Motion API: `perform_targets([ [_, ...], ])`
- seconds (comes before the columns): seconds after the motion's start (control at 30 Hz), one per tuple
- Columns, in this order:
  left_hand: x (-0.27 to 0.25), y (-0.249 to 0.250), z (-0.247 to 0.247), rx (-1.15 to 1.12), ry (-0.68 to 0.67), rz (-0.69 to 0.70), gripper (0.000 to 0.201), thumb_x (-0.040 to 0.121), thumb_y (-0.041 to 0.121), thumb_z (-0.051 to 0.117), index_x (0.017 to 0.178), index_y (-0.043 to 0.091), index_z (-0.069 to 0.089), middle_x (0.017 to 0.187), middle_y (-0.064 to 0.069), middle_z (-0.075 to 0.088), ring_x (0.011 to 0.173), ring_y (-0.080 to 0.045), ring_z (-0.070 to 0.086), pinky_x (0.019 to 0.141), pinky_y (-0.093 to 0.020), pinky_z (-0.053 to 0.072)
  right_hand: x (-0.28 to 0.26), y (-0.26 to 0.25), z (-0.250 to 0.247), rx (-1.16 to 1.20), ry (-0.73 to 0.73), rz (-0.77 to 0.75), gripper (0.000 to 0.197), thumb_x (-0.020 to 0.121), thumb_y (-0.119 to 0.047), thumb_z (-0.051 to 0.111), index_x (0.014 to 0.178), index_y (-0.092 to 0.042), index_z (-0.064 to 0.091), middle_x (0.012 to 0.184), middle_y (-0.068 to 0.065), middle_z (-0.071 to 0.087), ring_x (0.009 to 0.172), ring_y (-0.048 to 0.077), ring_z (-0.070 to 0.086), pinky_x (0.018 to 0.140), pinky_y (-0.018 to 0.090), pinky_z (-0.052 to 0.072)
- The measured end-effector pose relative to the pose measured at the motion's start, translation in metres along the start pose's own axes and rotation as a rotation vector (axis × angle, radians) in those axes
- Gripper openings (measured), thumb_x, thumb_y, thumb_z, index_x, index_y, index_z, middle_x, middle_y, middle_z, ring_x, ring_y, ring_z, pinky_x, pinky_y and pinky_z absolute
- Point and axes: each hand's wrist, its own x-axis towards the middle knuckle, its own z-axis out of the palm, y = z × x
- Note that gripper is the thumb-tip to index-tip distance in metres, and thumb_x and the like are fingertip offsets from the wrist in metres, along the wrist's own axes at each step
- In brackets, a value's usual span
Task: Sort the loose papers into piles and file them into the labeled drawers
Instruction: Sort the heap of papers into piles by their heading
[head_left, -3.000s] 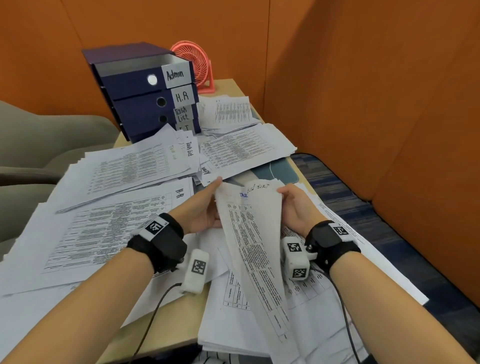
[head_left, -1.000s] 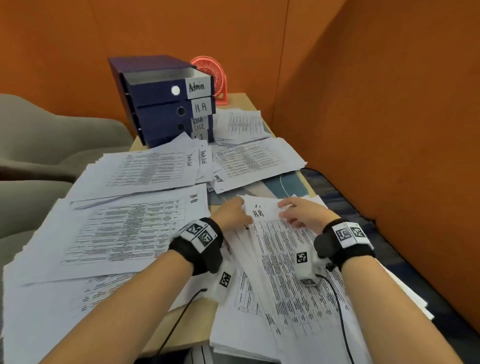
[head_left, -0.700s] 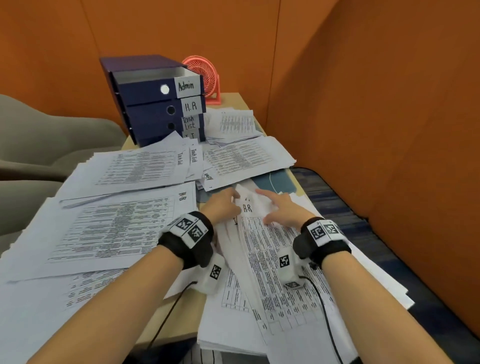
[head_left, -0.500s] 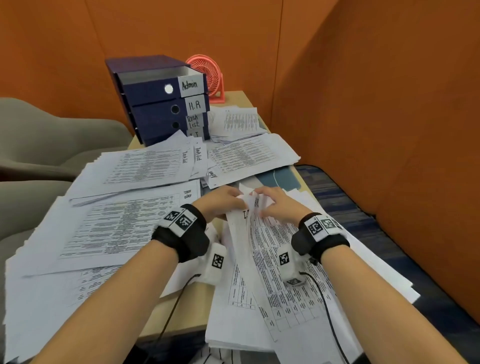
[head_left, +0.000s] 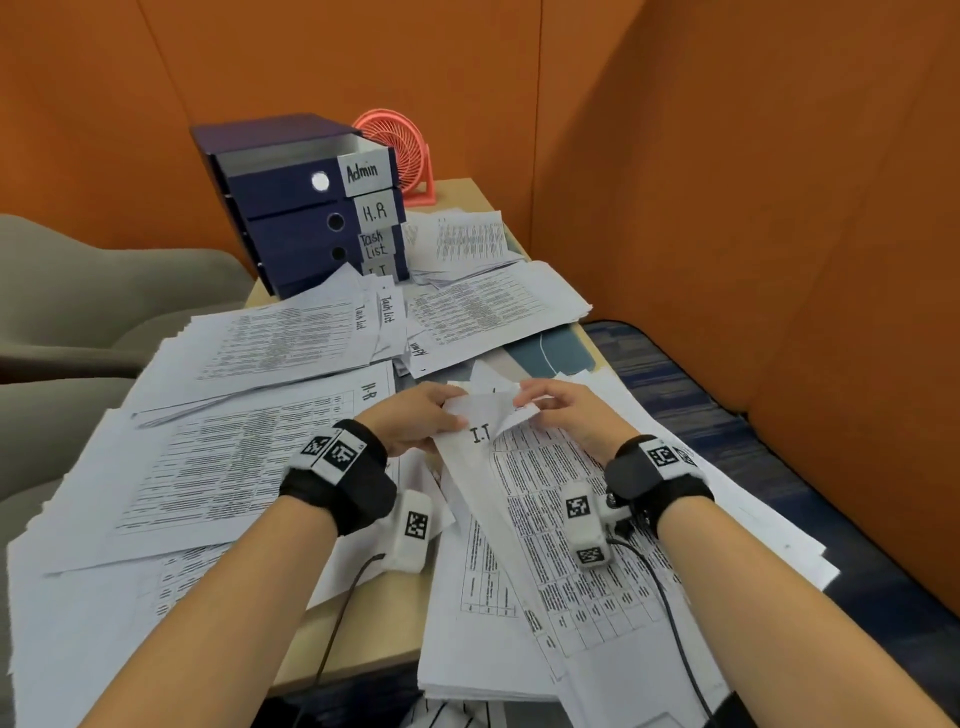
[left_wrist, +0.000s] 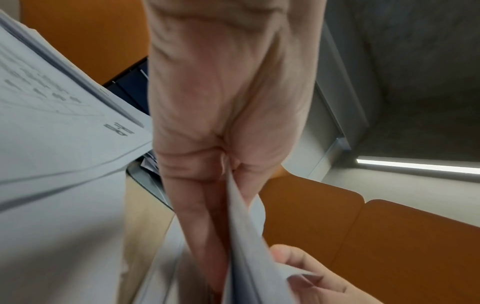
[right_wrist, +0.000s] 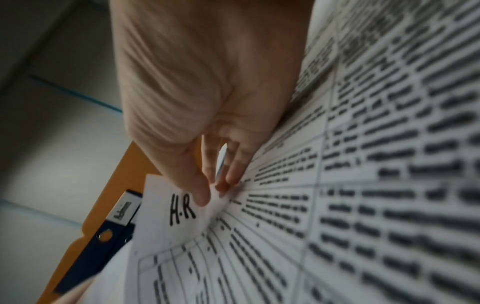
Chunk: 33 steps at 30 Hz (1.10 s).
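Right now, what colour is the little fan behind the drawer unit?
Coral pink. The fan shows best in the head view, standing behind the dark blue drawer unit.

Four labeled drawers (head_left: 306, 218), one fan (head_left: 397, 150), two hands (head_left: 410, 418)

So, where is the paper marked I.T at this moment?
In the head view, the I.T paper sits centre, between the left hand and right hand, on the near-right pile.
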Motion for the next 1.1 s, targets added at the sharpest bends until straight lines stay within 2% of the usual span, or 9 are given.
perform_targets([
  [0.13,0.009,0.004,0.004,0.072,0.118,0.027,0.022,0.095,0.000,0.051,0.112,0.007,0.064,0.103,-0.014,0.067,0.092,-0.026,0.065,0.080,-0.036,0.058,0.001,-0.003,0.008,-0.212,0.081,-0.032,0.015,0.086,-0.002,0.070,0.095,-0.014,0.071,0.115,0.006,0.059,0.095,0.022,0.062,0.085,0.032,0.053],
  [0.27,0.004,0.017,0.009,0.167,0.374,0.161,0.041,0.092,0.026,0.063,0.130,0.013,0.052,0.120,0.003,0.053,0.114,-0.014,0.051,0.090,-0.025,0.040,0.007,-0.021,0.001,-0.438,0.235,-0.091,0.023,0.090,-0.015,0.070,0.108,-0.001,0.066,0.111,0.002,0.055,0.094,0.017,0.055,0.072,0.016,0.041],
  [0.37,-0.013,0.031,0.012,-0.050,0.136,0.137,0.084,0.078,0.060,0.065,0.145,0.023,0.031,0.138,0.003,0.048,0.122,-0.015,0.051,0.098,-0.032,0.044,0.012,-0.058,-0.006,-0.484,0.385,-0.183,0.016,0.091,-0.019,0.068,0.087,-0.004,0.064,0.082,0.002,0.058,0.067,0.012,0.051,0.060,0.024,0.041],
  [0.47,-0.028,0.035,0.021,-0.064,-0.088,0.153,0.071,0.082,0.032,0.073,0.141,0.024,0.033,0.128,-0.001,0.060,0.110,-0.022,0.064,0.094,-0.042,0.053,0.018,-0.098,-0.010,-0.520,0.441,-0.228,0.018,0.090,-0.027,0.067,0.088,-0.010,0.066,0.084,-0.004,0.049,0.084,0.019,0.053,0.067,0.033,0.049],
  [0.67,-0.053,0.052,-0.022,0.164,0.267,0.246,0.029,0.094,0.000,0.052,0.119,0.012,0.059,0.099,-0.013,0.067,0.077,-0.024,0.065,0.074,-0.038,0.059,0.021,-0.134,-0.030,-0.796,0.608,-0.243,0.031,0.084,-0.061,0.061,0.092,-0.031,0.065,0.099,-0.015,0.058,0.107,0.011,0.035,0.098,0.038,0.024],
  [0.73,-0.063,0.058,-0.046,0.300,0.349,0.273,0.021,0.094,0.000,0.052,0.111,0.008,0.062,0.090,-0.008,0.064,0.074,-0.018,0.060,0.069,-0.035,0.053,0.018,-0.137,-0.040,-0.782,0.439,-0.161,0.034,0.085,-0.056,0.064,0.096,-0.024,0.068,0.099,-0.012,0.063,0.098,0.011,0.048,0.096,0.038,0.034],
  [0.8,-0.064,0.058,-0.070,0.520,0.419,0.256,0.022,0.093,0.003,0.053,0.111,0.011,0.064,0.100,-0.002,0.064,0.086,-0.016,0.059,0.075,-0.032,0.045,0.020,-0.129,-0.035,-0.639,0.154,-0.018,0.035,0.088,-0.040,0.069,0.095,-0.005,0.067,0.089,0.002,0.067,0.073,0.015,0.056,0.070,0.027,0.046],
  [0.93,-0.057,0.043,-0.098,0.753,0.637,0.161,0.042,0.091,0.007,0.056,0.133,0.014,0.050,0.136,-0.010,0.053,0.120,-0.028,0.051,0.091,-0.035,0.042,0.028,-0.093,0.023,-0.563,0.032,0.110,0.030,0.089,-0.030,0.071,0.084,-0.001,0.064,0.071,0.005,0.051,0.059,0.015,0.045,0.051,0.023,0.035],
  [1.1,-0.044,0.018,-0.068,0.675,0.420,0.187,0.037,0.092,0.006,0.056,0.127,0.017,0.058,0.137,-0.002,0.053,0.128,-0.022,0.048,0.101,-0.030,0.035,0.027,-0.051,0.118,-0.490,-0.139,0.179,0.029,0.090,-0.023,0.068,0.067,-0.012,0.055,0.066,0.001,0.049,0.060,0.015,0.046,0.052,0.025,0.032],
])
